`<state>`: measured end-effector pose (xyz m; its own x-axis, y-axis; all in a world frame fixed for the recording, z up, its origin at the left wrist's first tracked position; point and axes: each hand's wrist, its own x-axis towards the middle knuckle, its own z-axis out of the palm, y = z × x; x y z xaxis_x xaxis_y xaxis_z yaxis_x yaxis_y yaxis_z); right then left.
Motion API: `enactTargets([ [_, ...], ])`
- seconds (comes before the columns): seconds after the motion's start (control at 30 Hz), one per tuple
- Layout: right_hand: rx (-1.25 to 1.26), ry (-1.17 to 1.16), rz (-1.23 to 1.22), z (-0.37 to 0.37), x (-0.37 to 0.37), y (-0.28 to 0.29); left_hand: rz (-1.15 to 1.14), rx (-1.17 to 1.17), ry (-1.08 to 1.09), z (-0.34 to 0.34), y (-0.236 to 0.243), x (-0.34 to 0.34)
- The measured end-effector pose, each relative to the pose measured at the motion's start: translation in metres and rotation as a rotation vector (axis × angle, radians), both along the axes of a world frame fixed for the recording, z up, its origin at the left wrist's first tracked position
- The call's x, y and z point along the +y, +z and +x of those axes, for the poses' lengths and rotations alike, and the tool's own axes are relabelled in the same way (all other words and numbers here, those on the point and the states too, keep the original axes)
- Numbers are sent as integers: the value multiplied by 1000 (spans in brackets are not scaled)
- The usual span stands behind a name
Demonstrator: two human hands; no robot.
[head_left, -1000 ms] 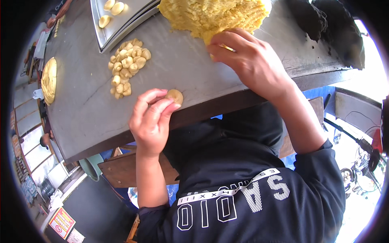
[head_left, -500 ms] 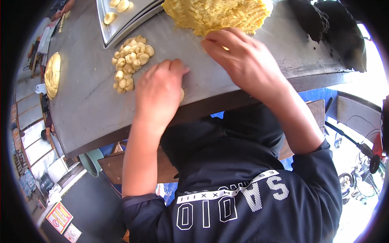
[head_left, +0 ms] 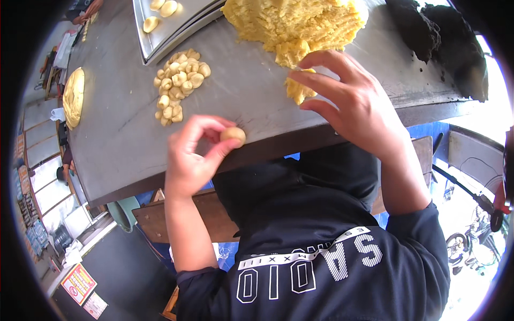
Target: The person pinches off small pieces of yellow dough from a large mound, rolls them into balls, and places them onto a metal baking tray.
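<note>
My left hand (head_left: pixel 190 152) pinches a smooth, pale dough ball (head_left: pixel 233 136) between thumb and fingers at the table's near edge. My right hand (head_left: pixel 356 96) is curved around a small lump of yellow paste (head_left: pixel 299 91), thumb on its near side and fingers on its far side. That lump sits just in front of a big, rough mound of yellow paste (head_left: pixel 294 24). Left of centre, small pale dough pieces (head_left: pixel 179 80) lie heaped together on the metal table (head_left: pixel 123 123).
Stacked metal trays (head_left: pixel 143 45) hold a few dough balls at the far left. A larger slab of dough (head_left: pixel 74 97) lies by the table's left edge. Black, torn-looking material (head_left: pixel 455 53) covers the far right corner. Another person's hand (head_left: pixel 88 10) shows at the upper left.
My right hand has come nearer from the mound, and a small yellow lump now shows by its fingers. My left hand has turned and moved nearer, revealing the dough ball.
</note>
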<state>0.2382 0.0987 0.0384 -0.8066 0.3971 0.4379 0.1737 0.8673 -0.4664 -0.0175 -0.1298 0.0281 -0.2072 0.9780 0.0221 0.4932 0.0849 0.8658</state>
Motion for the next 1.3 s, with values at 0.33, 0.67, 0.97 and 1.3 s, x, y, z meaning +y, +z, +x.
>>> enactTargets([
  [0.33, -84, -99, 174, 4, 4, -21, 65, 729, 551, -68, -7, 10],
  [0.67, -122, -108, 71, -4, 5, -16, 217, 707, 130, 19, -6, 6],
  [0.97, -196, -43, 82, -16, 9, -12, 174, 713, 193, 24, -19, -13],
  [1.3, -108, -106, 89, -2, -9, -7, 495, 1006, 167, 16, 17, 108],
])
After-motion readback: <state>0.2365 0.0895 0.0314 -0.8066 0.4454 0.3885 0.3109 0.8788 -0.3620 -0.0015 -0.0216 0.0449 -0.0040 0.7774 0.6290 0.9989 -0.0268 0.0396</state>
